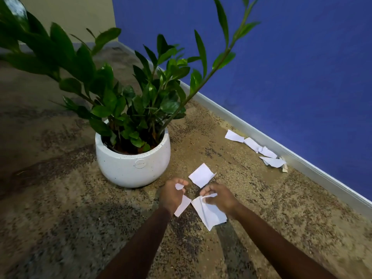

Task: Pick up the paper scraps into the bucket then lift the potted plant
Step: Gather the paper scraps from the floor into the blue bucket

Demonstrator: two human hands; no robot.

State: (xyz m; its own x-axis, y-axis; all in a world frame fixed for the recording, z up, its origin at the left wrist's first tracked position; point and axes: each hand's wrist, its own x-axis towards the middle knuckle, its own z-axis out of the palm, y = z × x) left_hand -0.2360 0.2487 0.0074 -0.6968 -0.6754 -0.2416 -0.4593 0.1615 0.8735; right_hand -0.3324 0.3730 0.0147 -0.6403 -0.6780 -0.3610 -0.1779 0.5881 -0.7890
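A green leafy plant in a round white pot (131,168) stands on the carpet left of centre. Just right of the pot, my left hand (172,195) is closed on a white paper scrap (183,205) that hangs below the fingers. My right hand (220,197) pinches a larger crumpled white scrap (210,214) whose lower end touches the floor. Another white scrap (201,175) lies flat on the carpet just beyond both hands. Several more scraps (255,147) lie in a row along the baseboard at the right. No bucket is in view.
A blue wall (302,67) with a grey baseboard (302,160) runs diagonally on the right. A beige wall meets it at the far corner. Long plant stems (217,63) lean out toward the blue wall above the floor. Speckled brown carpet (60,218) covers the floor.
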